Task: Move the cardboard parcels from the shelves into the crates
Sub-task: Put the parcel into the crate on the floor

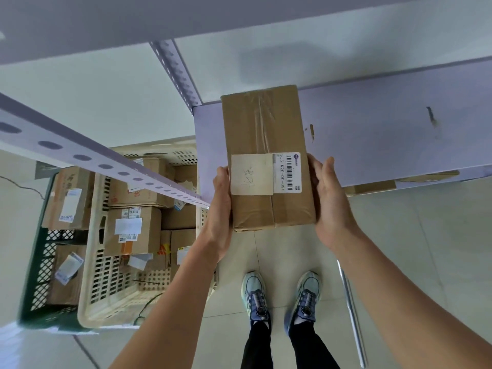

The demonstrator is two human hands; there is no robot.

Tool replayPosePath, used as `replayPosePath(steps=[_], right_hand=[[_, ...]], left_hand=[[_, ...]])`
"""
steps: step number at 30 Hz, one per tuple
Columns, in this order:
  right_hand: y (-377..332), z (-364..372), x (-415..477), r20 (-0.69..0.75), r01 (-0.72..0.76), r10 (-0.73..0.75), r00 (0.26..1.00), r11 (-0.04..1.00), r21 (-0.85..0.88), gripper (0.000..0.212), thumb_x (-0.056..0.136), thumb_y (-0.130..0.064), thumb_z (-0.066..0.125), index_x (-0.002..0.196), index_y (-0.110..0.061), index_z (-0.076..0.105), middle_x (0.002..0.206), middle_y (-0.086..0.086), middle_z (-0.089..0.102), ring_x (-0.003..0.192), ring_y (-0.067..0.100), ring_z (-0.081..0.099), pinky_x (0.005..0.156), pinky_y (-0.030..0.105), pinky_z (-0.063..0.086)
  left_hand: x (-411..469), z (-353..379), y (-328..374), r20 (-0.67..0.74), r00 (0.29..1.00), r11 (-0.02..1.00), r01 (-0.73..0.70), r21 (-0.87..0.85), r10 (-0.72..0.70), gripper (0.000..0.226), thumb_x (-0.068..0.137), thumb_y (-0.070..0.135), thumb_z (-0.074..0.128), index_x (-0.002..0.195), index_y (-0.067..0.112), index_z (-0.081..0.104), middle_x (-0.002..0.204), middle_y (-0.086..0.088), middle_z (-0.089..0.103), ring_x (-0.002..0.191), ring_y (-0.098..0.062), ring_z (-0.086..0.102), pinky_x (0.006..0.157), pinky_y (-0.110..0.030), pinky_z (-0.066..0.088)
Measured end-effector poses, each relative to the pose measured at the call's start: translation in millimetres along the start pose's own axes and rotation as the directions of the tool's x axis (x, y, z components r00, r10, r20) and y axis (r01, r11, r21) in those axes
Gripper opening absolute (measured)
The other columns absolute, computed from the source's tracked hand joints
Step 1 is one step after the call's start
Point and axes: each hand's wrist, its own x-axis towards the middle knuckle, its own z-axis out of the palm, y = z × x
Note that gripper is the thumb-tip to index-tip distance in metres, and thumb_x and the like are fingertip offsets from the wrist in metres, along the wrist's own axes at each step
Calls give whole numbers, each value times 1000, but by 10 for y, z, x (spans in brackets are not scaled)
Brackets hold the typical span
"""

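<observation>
I hold a brown taped cardboard parcel [266,134] with white labels between both hands, its far half over the front edge of the lilac shelf [386,123]. My left hand [222,201] presses its left side and my right hand [328,198] presses its right side. To the lower left stands a cream crate [106,296] with several parcels in it. Beside that is a green crate [37,275] that also holds parcels.
A perforated lilac shelf upright [175,67] rises at the back and another rail [101,161] crosses over the crates. My feet in blue shoes [279,296] stand on pale floor tiles. A metal bar [351,310] lies on the floor at right. A flat cardboard piece [372,186] shows under the shelf.
</observation>
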Motion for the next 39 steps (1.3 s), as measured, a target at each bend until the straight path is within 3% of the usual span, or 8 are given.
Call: replayPosePath(steps=[4, 12, 16, 19, 23, 27, 31, 39], right_hand=[[112, 17, -130, -28, 25, -25, 999, 999, 20, 64, 108, -65, 19, 154, -34, 51, 140, -5, 71, 130, 16, 68, 100, 38, 61], [242, 68, -492, -77, 43, -40, 996, 999, 29, 64, 107, -66, 21, 153, -34, 52, 140, -3, 71, 131, 18, 67, 109, 48, 55], [403, 20, -788, -81, 58, -55, 995, 998, 34, 61, 107, -65, 23, 153, -38, 53, 143, -4, 69, 133, 18, 65, 110, 51, 53], [574, -43, -1061, -84, 68, -65, 994, 997, 26, 57, 110, -64, 22, 149, -42, 57, 143, -5, 69, 133, 18, 65, 102, 44, 55], [822, -89, -1524, -96, 37, -38, 995, 999, -5, 57, 103, -72, 27, 139, -48, 66, 139, -5, 72, 130, 18, 68, 97, 41, 56], [1088, -49, -1930, -85, -8, 7, 996, 1000, -12, 56, 101, -75, 29, 137, -52, 66, 137, -6, 73, 127, 15, 69, 103, 49, 53], [1395, 171, -2259, -44, -47, 46, 998, 999, -22, 53, 107, -69, 27, 143, -49, 61, 138, -5, 73, 127, 16, 70, 100, 49, 54], [2005, 1056, -2319, 46, -146, 148, 988, 988, -48, 51, 102, -62, 43, 150, -46, 51, 135, -8, 73, 126, 14, 69, 98, 41, 56]], left_hand=[[-62, -30, -87, 15, 1000, 1000, -12, 9, 12, 64, 110, 69, 14, 143, 35, 57, 141, 5, 73, 136, -22, 67, 113, -56, 55], [-339, -147, -190, 65, 998, 1000, -17, 13, 16, 67, 104, 74, 19, 146, 36, 55, 144, 7, 71, 137, -20, 66, 110, -49, 57], [-598, -183, -344, 103, 995, 1000, -13, 13, 11, 61, 107, 72, 19, 141, 45, 62, 148, 5, 68, 142, -20, 62, 118, -56, 49], [-848, -201, -540, 132, 991, 999, 3, 35, -7, 61, 109, 72, 18, 147, 47, 58, 155, 6, 63, 148, -21, 56, 124, -63, 40], [-1324, -243, -818, 117, 993, 994, 20, 105, -32, 70, 107, 74, 21, 160, 34, 44, 162, -1, 54, 154, -25, 47, 126, -64, 36], [-1789, -380, -1031, 75, 996, 989, 36, 146, -47, 74, 100, 77, 28, 155, 30, 45, 155, -4, 58, 146, -24, 55, 121, -62, 43], [-2217, -680, -1244, -3, 997, 991, 75, 109, -75, 79, 93, 82, 35, 157, 35, 42, 149, 8, 63, 144, -14, 56, 123, -55, 45], [-2444, -1648, -1497, -196, 978, 996, 83, 33, -75, 80, 92, 80, 44, 155, 31, 49, 150, -7, 62, 140, -27, 60, 117, -58, 50]])
